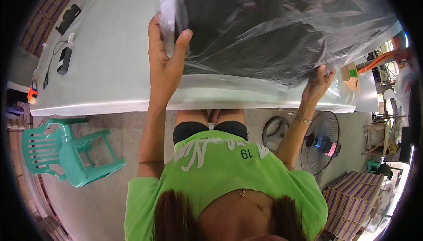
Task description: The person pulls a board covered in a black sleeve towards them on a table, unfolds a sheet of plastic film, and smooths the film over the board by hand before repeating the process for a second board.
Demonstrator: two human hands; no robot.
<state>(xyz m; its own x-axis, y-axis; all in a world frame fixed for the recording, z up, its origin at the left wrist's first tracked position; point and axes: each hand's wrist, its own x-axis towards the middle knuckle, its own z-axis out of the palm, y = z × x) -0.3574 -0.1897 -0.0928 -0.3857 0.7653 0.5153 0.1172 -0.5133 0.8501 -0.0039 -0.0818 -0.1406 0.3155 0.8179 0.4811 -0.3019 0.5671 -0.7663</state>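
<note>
- Pale green sheeting covers the long table (110, 73), and on it lies what I am working with: a dark garment inside a clear plastic bag (273, 29), spread over the far right half of the top.
- My left hand (164, 60) is closed on the bag's left edge, thumb on one side and fingers behind, pinching a bunched strip of film.
- My right hand (320, 82) grips the bag's near right corner at the table edge, fingers curled into the plastic.
- I judge the garment is already inside; the film is loose and wrinkled, so smoothing or closing the bag looks undone.
- Farther left on the table sit a black box (64, 60) and a cable.
- Below, a teal plastic chair (70, 153) and a floor fan (320, 142) stand on concrete.
</note>
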